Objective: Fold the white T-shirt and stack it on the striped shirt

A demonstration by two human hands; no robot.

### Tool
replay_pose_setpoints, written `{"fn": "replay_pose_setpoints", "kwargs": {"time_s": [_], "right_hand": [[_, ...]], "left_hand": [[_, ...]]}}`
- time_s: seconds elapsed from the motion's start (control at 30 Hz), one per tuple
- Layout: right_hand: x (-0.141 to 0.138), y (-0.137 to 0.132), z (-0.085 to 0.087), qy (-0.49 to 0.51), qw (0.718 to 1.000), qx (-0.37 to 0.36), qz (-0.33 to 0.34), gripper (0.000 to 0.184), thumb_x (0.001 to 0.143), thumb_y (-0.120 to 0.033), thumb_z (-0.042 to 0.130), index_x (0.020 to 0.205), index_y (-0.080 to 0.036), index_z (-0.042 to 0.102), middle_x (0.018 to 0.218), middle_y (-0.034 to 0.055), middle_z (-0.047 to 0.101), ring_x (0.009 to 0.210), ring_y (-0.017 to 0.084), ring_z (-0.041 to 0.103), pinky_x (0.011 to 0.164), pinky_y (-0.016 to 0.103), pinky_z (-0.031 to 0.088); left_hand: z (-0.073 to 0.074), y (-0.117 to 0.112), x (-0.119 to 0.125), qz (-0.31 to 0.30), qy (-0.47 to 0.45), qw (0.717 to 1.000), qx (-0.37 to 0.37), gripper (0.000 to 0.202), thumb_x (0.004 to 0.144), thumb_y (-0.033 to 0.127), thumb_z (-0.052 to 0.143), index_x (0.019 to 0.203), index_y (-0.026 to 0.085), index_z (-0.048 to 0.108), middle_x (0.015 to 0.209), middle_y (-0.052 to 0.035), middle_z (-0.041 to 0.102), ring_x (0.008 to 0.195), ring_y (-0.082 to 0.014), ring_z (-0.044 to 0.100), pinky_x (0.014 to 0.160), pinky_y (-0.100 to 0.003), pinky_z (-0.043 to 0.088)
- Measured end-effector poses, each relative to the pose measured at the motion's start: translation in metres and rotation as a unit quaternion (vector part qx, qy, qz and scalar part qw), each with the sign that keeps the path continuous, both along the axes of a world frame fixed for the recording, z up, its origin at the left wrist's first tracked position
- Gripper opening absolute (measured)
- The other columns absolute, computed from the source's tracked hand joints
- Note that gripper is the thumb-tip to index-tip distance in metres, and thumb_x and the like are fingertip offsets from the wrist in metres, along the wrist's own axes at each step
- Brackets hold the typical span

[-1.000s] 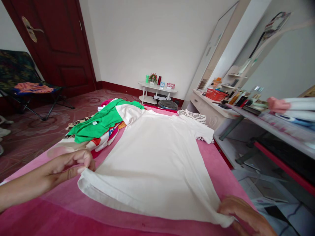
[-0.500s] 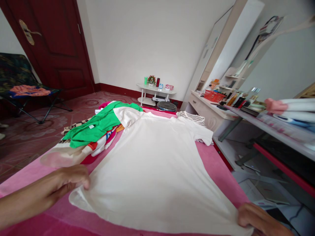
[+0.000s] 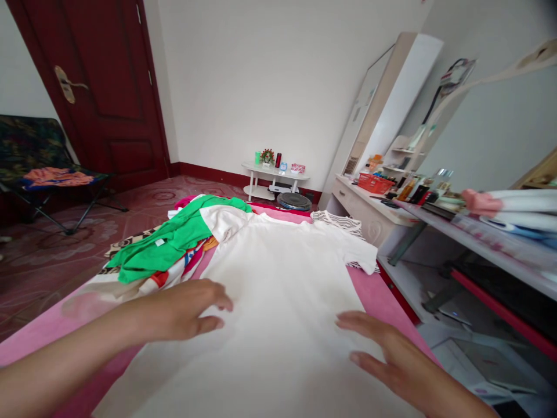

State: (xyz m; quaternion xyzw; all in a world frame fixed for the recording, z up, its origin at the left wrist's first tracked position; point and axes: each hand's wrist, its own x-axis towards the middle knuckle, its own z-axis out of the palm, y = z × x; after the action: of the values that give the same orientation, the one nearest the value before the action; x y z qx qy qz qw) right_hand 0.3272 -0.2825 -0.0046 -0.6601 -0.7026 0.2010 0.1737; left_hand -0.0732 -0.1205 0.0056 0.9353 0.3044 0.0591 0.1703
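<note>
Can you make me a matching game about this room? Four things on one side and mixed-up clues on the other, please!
Things:
1. White shirt
2. Green garment
3. Door
4. Basket

Clues:
A. Sitting on the dresser
B. Spread out below the left hand and right hand
C. Tall and dark red
D. On the clothes pile

Right pairs: 1-B, 2-D, 3-C, 4-A
</note>
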Motion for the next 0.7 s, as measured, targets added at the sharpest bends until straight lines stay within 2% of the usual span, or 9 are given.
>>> {"fn": "replay_pose_setpoints", "kwargs": {"time_s": [0.03, 0.1, 0.17, 0.23, 0.33, 0.43, 0.53, 0.6, 0.7], "right_hand": [[-0.016, 0.027, -0.001, 0.003, 1.000, 0.005, 0.016, 0.052, 0.082, -0.050, 0.055, 0.129, -0.027, 0.055, 0.140, 0.0057, 0.048, 0.128, 0.026, 0.044, 0.110, 0.042, 0.032], [-0.044, 0.076, -0.012, -0.002, 0.999, 0.039, 0.018, 0.062, 0.085, -0.051, 0.051, 0.140, -0.023, 0.042, 0.149, 0.0062, 0.033, 0.136, 0.023, 0.033, 0.112, 0.040, 0.027], [-0.058, 0.112, -0.031, -0.037, 0.997, 0.071, -0.003, 0.066, 0.089, -0.052, 0.042, 0.145, -0.020, 0.031, 0.154, 0.0065, 0.021, 0.141, 0.021, 0.020, 0.114, 0.041, 0.021], [-0.060, 0.130, -0.052, -0.089, 0.993, 0.073, -0.026, 0.066, 0.091, -0.054, 0.035, 0.147, -0.021, 0.026, 0.155, 0.0057, 0.015, 0.143, 0.022, 0.010, 0.115, 0.045, 0.014], [-0.050, 0.134, -0.076, -0.146, 0.987, 0.043, -0.041, 0.064, 0.092, -0.057, 0.027, 0.147, -0.025, 0.025, 0.155, 0.0030, 0.012, 0.143, 0.023, 0.006, 0.115, 0.048, 0.009], [-0.044, 0.135, -0.077, -0.167, 0.984, 0.033, -0.043, 0.062, 0.092, -0.056, 0.028, 0.147, -0.027, 0.026, 0.155, 0.0016, 0.012, 0.143, 0.023, 0.009, 0.115, 0.047, 0.011], [-0.047, 0.153, -0.057, -0.172, 0.983, 0.003, -0.055, 0.055, 0.088, -0.046, 0.044, 0.138, -0.022, 0.045, 0.149, 0.0070, 0.032, 0.137, 0.026, 0.029, 0.111, 0.042, 0.024], [-0.047, 0.172, -0.044, -0.163, 0.984, 0.014, -0.071, 0.046, 0.087, -0.038, 0.048, 0.127, -0.018, 0.056, 0.139, 0.0091, 0.048, 0.128, 0.024, 0.043, 0.106, 0.035, 0.032], [-0.041, 0.199, -0.046, -0.151, 0.981, 0.098, -0.068, 0.046, 0.091, -0.038, 0.040, 0.131, -0.017, 0.052, 0.138, 0.0065, 0.049, 0.128, 0.019, 0.043, 0.108, 0.031, 0.028]], "left_hand": [[0.003, 0.011, 0.027, -0.022, 0.000, 1.000, -0.018, 0.033, 0.085, 0.036, 0.053, 0.115, 0.028, 0.063, 0.113, -0.0028, 0.065, 0.104, -0.0200, 0.060, 0.093, -0.028, 0.043], [-0.002, 0.034, 0.078, -0.038, -0.032, 0.999, -0.022, 0.044, 0.088, 0.038, 0.048, 0.128, 0.022, 0.053, 0.128, -0.0078, 0.057, 0.116, -0.0221, 0.054, 0.100, -0.031, 0.039], [-0.020, 0.057, 0.116, -0.018, -0.061, 0.998, 0.009, 0.054, 0.090, 0.043, 0.043, 0.139, 0.018, 0.041, 0.144, -0.0119, 0.040, 0.130, -0.0242, 0.041, 0.107, -0.035, 0.032], [-0.047, 0.078, 0.139, 0.029, -0.047, 0.997, 0.051, 0.060, 0.090, 0.051, 0.041, 0.142, 0.022, 0.036, 0.151, -0.0107, 0.029, 0.138, -0.0281, 0.026, 0.112, -0.044, 0.021], [-0.083, 0.098, 0.148, 0.110, -0.004, 0.991, 0.073, 0.064, 0.088, 0.062, 0.034, 0.143, 0.030, 0.034, 0.155, -0.0070, 0.019, 0.142, -0.0326, 0.012, 0.111, -0.056, 0.011], [-0.104, 0.107, 0.145, 0.131, -0.008, 0.987, 0.087, 0.065, 0.087, 0.067, 0.027, 0.143, 0.034, 0.033, 0.155, -0.0040, 0.016, 0.142, -0.0324, 0.008, 0.111, -0.056, 0.009], [-0.109, 0.109, 0.144, 0.130, -0.020, 0.987, 0.094, 0.065, 0.086, 0.068, 0.028, 0.143, 0.035, 0.033, 0.155, -0.0023, 0.016, 0.142, -0.0316, 0.009, 0.111, -0.055, 0.009], [-0.110, 0.109, 0.145, 0.134, -0.025, 0.986, 0.098, 0.063, 0.087, 0.066, 0.028, 0.142, 0.036, 0.034, 0.155, -0.0013, 0.017, 0.142, -0.0305, 0.010, 0.112, -0.054, 0.009], [-0.111, 0.110, 0.147, 0.162, -0.033, 0.980, 0.108, 0.057, 0.091, 0.059, 0.027, 0.142, 0.035, 0.034, 0.154, -0.0008, 0.020, 0.142, -0.0273, 0.013, 0.113, -0.051, 0.011]]}}
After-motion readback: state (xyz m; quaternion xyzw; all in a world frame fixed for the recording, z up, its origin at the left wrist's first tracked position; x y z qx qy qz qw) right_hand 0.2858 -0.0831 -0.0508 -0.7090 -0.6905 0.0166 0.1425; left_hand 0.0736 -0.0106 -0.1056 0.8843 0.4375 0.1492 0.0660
